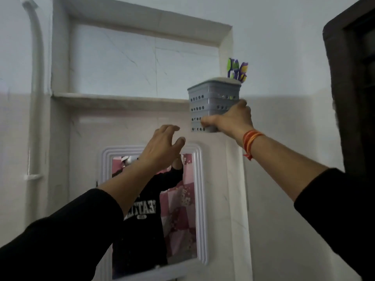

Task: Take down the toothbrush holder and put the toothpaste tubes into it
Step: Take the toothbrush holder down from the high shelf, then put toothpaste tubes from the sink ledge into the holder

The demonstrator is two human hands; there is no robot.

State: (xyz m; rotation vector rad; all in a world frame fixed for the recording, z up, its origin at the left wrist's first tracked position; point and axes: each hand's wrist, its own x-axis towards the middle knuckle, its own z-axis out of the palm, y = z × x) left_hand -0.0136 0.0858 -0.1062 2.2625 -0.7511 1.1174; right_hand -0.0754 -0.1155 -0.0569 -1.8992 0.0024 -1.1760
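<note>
Head view: your right hand is wrapped round the lower part of the holder, thumb on the near face, fingers round the far right side. The holder is grey, perforated, and sits up high at the right end of the shelf in the wall niche. You can't tell if its base is touching the shelf edge or already clear of it. Brushes stick out the top at the far right corner, purple and yellow-green.

Your left hand is empty, fingers spread and curled, below and left of the holder, near it but not touching. It hangs in front of the mirror. Looks like it's coming up to support the holder, judging by the pose.

No toothpaste tubes in view, so that step isn't started. You're on the take-down.

Risks:
- One-hand grip low on a tall holder with brushes loading the top. Tip it on the way down and the brushes slide out.
- The base could catch on the shelf lip if you pull out before lifting, which would jerk it.
- Smooth plastic wall, arm at full reach, grip weak. It may slip, and then it falls towards the mirror.
- Get your left hand under the base before lowering.
</note>
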